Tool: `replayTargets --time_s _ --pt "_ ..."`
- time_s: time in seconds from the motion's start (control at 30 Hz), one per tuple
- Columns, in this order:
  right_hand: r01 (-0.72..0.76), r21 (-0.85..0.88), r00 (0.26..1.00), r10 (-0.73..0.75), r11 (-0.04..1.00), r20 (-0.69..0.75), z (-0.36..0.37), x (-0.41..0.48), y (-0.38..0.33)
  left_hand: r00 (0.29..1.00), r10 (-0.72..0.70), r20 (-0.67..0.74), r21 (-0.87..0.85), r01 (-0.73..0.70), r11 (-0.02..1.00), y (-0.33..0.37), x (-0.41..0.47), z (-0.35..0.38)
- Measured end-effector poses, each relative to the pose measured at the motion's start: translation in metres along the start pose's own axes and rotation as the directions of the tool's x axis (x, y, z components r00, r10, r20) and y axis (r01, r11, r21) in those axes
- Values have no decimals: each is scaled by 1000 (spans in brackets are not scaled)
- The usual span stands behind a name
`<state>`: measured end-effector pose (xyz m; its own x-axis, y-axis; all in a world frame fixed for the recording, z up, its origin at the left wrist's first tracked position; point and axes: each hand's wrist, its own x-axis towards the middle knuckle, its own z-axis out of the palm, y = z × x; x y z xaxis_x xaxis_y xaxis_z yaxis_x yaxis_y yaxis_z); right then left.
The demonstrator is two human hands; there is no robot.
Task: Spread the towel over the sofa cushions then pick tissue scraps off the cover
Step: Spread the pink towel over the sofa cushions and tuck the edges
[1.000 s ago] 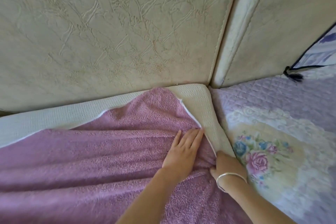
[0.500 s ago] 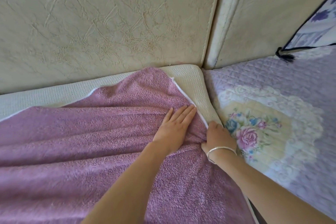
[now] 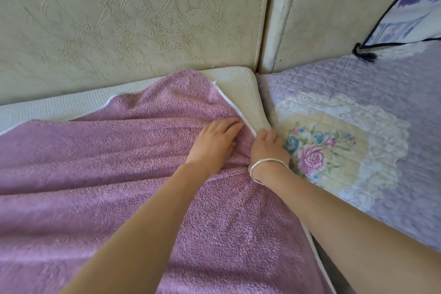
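A pink fluffy towel (image 3: 100, 174) lies wrinkled over the cream seat cushion (image 3: 236, 93), whose back strip and right corner stay bare. My left hand (image 3: 214, 143) lies flat on the towel near its right edge, fingers straight and pointing toward the corner. My right hand (image 3: 267, 148), with a silver bracelet at the wrist, grips the towel's white-trimmed right edge at the gap between cushions, its fingers curled under and hidden. No tissue scraps are visible.
The cream embossed sofa backrest (image 3: 133, 14) rises behind. To the right lies a lilac quilted cover with a rose motif (image 3: 317, 153). A blue-and-white pillow with a dark tassel (image 3: 410, 9) leans in the far right corner.
Both hands have slid a little along the towel's right edge toward the back corner. The left hand's fingers have spread flatter on the towel.
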<state>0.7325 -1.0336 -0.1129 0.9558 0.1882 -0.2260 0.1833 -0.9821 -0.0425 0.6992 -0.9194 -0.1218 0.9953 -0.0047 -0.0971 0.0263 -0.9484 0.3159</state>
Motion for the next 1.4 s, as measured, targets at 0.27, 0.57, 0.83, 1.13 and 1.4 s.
replayTargets --time_s 0.27,0.57,0.83,1.13,1.4 --pt "533 -31 829 -530 845 -179 -34 6 -40 849 -426 -313 -92 419 903 -57 -34 -51" --pt "696 30 709 -693 718 132 -43 59 -156 705 -663 -251 -92 665 741 -148 -33 -81" --pt "654 -130 751 -618 745 233 -54 104 -183 759 -651 -6 101 648 755 -188 -15 -99" --pt "527 -196 849 -520 827 94 -54 124 -180 777 -612 -149 -71 609 790 -173 9 -99" --pt "329 -179 933 -348 927 -90 -79 166 -101 895 -445 32 -175 443 879 -118 66 -86"
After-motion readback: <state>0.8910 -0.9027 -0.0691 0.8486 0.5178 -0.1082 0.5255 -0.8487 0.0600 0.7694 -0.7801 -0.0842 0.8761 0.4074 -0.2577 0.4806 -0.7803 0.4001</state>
